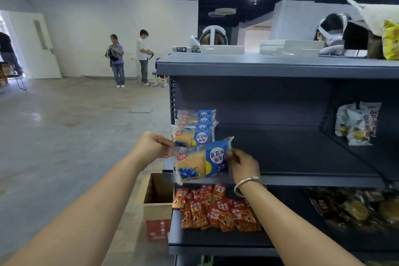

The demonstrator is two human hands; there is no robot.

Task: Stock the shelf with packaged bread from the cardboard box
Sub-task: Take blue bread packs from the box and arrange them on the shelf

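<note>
Mid-stocking, by the look of it. Blueberry bread packet (201,163) held upright at the front edge of the middle shelf (302,153), pinched by both ends: left hand (154,147) closed on the clear left seal, right hand (243,163) closed on the blue right edge, silver bangle (248,182) on that wrist. Packet not yet released; whether its bottom touched the shelf could not be told.

Already done: row of matching bread packets (195,128) standing one behind another at the shelf's left end, just behind the held one; at least four visible, exact count unclear. Held packet apparently meant as the next in front of that row.

Still to do: most of the middle shelf bare to the right of the row, so plenty of room left. Cardboard box (158,197) on the floor beside the unit, open, only its inner wall in view; remaining stock inside could not be seen.

Lower shelf occupied by red snack packets (216,208), not part of this job.
</note>
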